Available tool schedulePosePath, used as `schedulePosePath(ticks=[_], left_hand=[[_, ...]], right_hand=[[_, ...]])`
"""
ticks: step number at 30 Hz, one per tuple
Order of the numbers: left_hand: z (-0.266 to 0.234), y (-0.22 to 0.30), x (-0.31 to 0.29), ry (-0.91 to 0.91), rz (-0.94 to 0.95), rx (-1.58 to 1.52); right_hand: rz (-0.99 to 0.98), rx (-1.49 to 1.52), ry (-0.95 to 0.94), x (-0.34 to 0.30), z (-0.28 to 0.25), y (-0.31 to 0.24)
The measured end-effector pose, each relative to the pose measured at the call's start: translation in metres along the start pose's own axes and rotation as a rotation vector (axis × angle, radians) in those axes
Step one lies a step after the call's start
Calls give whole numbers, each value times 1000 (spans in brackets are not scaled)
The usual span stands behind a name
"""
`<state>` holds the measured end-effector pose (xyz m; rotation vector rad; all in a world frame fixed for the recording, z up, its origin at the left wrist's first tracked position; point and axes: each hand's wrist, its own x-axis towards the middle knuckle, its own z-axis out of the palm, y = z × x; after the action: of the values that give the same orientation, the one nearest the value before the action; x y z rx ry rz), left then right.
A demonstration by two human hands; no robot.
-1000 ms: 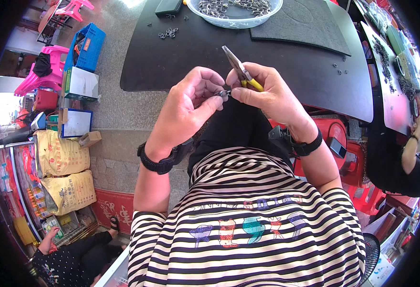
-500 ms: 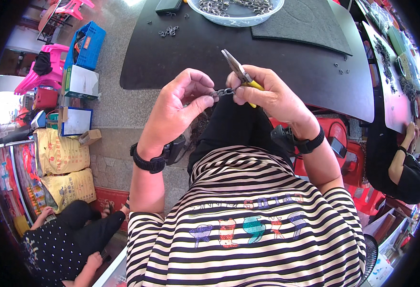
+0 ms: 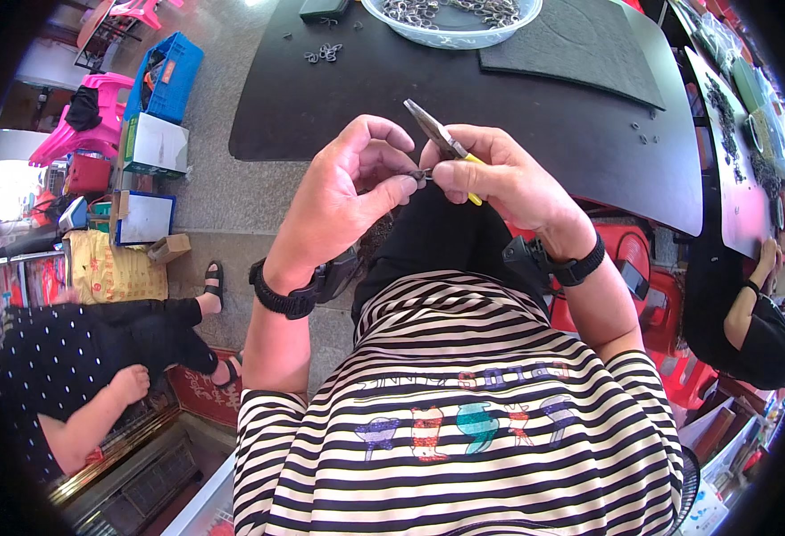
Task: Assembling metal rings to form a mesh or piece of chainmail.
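Above my lap, my left hand [image 3: 350,183] pinches a short dark metal chain [image 3: 422,175] between thumb and fingertips; most of it is hidden by the fingers. Close beside it, my right hand [image 3: 507,177] is closed round a pair of pliers [image 3: 435,128] with yellow handles, their jaws pointing up and to the left. The right thumb and forefinger also meet at the other end of the chain. Loose metal links [image 3: 324,54] lie on the black table [image 3: 357,103] beyond my hands.
A clear plastic basin [image 3: 455,37] of metal links stands at the table's far side, beside a dark mat [image 3: 580,54]. Red chairs [image 3: 665,304] are at my right. One person [image 3: 62,375] is at the left, another [image 3: 741,322] sits at the right table.
My hands have come closer together, and less of the chain shows between them. The pliers stay in my right hand. The person at the left has moved, with a sandalled foot now on the floor.
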<state>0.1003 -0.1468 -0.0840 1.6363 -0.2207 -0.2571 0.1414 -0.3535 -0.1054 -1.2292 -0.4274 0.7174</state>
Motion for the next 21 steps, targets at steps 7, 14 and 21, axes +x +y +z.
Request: schedulePosePath(ticks=[7,14,21], left_hand=[[-8,-5,-4,-55,49,83],[-12,-7,-6,-31,-33,-1],[-8,-3,-2,-45,-13,49]], right_hand=[[-36,-87,14,1,4,0],[-25,-90,33,4,5,2],[-44,-251,-12,8,6,3]])
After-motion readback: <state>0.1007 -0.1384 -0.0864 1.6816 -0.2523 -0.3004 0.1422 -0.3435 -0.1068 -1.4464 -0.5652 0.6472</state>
